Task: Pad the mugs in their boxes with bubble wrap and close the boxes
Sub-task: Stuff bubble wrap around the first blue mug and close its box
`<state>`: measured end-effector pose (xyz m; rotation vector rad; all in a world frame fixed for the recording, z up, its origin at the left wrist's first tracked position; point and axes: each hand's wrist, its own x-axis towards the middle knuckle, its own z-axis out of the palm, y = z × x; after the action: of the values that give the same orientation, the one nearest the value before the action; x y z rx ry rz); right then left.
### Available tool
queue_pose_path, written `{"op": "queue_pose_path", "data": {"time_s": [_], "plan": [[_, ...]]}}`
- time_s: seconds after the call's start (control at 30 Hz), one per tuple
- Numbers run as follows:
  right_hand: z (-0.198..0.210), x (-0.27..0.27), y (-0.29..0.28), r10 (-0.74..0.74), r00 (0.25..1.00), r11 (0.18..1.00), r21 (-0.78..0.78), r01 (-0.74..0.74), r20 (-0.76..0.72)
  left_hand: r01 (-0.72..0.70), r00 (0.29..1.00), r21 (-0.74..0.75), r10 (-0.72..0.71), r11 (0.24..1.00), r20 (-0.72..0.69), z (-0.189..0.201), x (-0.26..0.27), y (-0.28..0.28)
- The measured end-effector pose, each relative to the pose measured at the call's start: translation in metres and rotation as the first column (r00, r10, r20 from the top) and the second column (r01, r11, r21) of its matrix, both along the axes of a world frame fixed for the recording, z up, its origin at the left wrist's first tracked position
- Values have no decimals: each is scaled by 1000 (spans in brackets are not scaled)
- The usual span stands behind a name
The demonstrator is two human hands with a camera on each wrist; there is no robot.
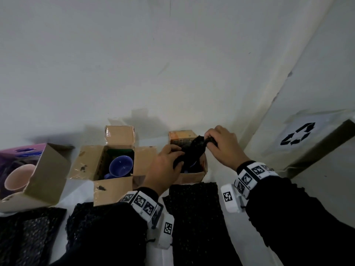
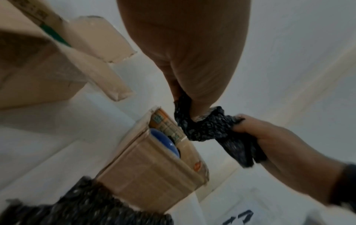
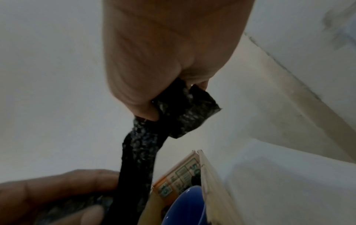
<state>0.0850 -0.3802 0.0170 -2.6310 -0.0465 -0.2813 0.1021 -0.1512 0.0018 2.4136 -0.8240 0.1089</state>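
Both hands grip one bunched strip of black bubble wrap (image 1: 194, 150) above the right-hand cardboard box (image 1: 194, 177): the left hand (image 1: 165, 167) has fingers and thumb curled round its lower end, the right hand (image 1: 222, 144) pinches its upper end in closed fingers. The left wrist view shows a blue mug (image 2: 165, 143) inside that box, the wrap held just over its open top. The boxes stand on a white surface (image 1: 80, 192) against a scuffed white wall (image 1: 153, 64). The middle box (image 1: 113, 164), flaps spread, holds another blue mug (image 1: 121, 166); a box at far left (image 1: 44, 173) lies tilted with a pink mug (image 1: 19, 177) inside. Flat sheets of black bubble wrap (image 1: 192, 208) lie at the near edge. A printed recycling sign (image 1: 297, 135) is taped at right.
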Motion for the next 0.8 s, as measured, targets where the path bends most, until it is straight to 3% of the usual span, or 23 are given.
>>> {"op": "queue_pose_path", "data": {"time_s": [0.13,0.27,0.33,0.43,0.5,0.6,0.8], "plan": [[-8,25,1,-26,999,998,-57,29,46,108,987,82,-96,991,-131,-20,-2,-13],[-21,36,15,29,997,995,-97,-36,-70,238,963,282,-187,930,-195,-28,-2,-24],[-27,37,18,95,987,988,-110,-110,-127,258,957,293,-201,921,-210,-30,-1,-28],[-36,35,20,147,975,981,-98,-165,-167,266,964,374,-235,888,-127,-38,-1,-31],[-41,34,20,140,980,966,-197,-166,-143,239,968,434,-246,868,-42,-41,-1,-31],[-41,38,18,91,990,908,-399,-127,-109,249,963,419,-269,873,-12,-44,2,-30],[-46,42,24,61,997,878,-473,-80,-55,252,966,257,-257,933,-16,-67,2,-23]]}}
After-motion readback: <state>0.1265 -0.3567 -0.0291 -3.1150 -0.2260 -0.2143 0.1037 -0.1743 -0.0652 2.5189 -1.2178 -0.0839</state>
